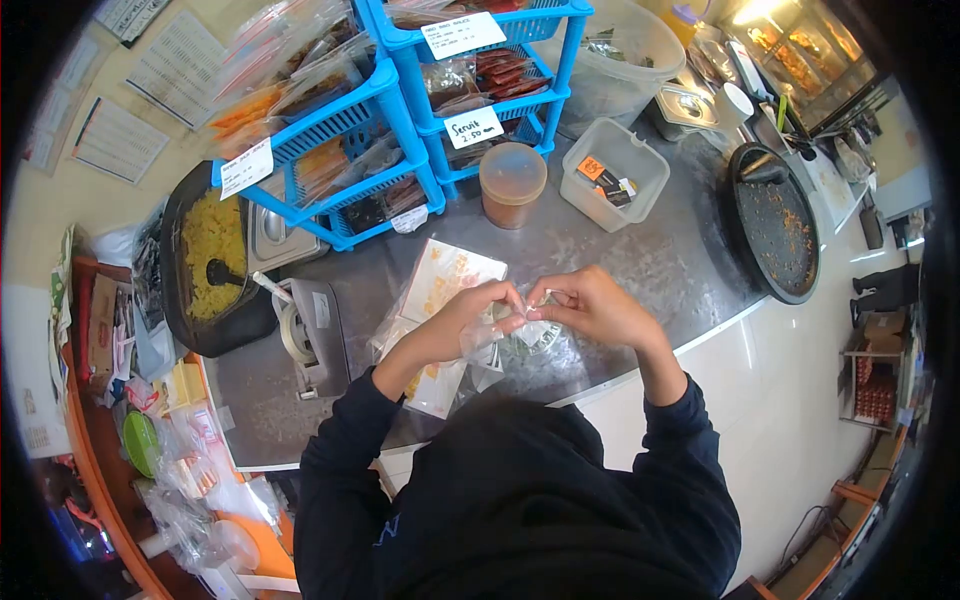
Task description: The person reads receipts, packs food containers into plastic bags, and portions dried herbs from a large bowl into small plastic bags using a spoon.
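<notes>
My left hand (478, 318) and my right hand (588, 306) meet over the dark counter, fingertips pinched on the gathered top of a small clear plastic bag (536, 335). Something greenish shows in the bag below my fingers. Beneath and beside my left hand lie white sheets with orange print (450, 280), with clear plastic around them. A tape dispenser (315, 335) stands further left on the counter.
Blue racks (345, 170) of packets stand at the back, beside a lidded brown tub (511, 190) and a clear square container (615, 175) holding cards. A black tray of yellow food (212, 250) is left, a round black pan (775, 235) right.
</notes>
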Demonstrator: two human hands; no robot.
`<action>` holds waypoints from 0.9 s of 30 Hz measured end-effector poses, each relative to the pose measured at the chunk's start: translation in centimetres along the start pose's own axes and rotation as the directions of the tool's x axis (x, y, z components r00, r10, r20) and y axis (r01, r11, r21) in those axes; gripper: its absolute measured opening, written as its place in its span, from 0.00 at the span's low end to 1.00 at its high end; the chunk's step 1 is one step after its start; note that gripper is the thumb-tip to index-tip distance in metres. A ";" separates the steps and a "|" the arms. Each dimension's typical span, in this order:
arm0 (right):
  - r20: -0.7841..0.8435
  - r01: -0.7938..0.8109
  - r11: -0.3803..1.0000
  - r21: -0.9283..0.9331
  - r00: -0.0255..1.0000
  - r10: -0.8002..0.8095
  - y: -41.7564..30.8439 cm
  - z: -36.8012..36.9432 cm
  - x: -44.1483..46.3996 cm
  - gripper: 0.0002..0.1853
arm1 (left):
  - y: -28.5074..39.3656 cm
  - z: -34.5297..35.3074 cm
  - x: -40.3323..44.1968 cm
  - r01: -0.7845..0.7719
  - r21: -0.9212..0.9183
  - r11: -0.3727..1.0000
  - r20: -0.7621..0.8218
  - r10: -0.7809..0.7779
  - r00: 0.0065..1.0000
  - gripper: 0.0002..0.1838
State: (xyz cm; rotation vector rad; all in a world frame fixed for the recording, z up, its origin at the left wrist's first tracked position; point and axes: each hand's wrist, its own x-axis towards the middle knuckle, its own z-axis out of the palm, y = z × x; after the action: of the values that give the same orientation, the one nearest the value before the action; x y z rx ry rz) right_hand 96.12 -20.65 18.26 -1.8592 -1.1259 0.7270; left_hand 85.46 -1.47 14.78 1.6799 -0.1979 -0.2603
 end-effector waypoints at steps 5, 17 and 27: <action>-0.139 -0.075 0.992 -0.101 0.988 0.061 -0.4 0.3 -0.7 0.11 | 0.6 0.2 0.1 -0.104 0.433 0.895 -0.107 0.165 0.980 0.08; -0.149 -0.016 0.872 0.489 0.984 0.101 -4.2 9.8 -5.4 0.05 | 2.3 1.3 0.5 0.127 0.631 0.766 -0.335 0.120 0.935 0.08; -0.797 0.168 0.930 0.328 0.578 0.177 0.2 16.0 0.5 0.06 | 3.1 -0.7 -0.6 0.004 0.764 0.645 -0.040 0.041 0.998 0.12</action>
State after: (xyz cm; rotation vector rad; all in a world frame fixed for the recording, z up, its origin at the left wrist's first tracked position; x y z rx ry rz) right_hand 83.64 -14.66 10.22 -1.5549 -0.3182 -0.0080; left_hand 85.16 -0.99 17.99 2.5397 -0.3142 -0.1092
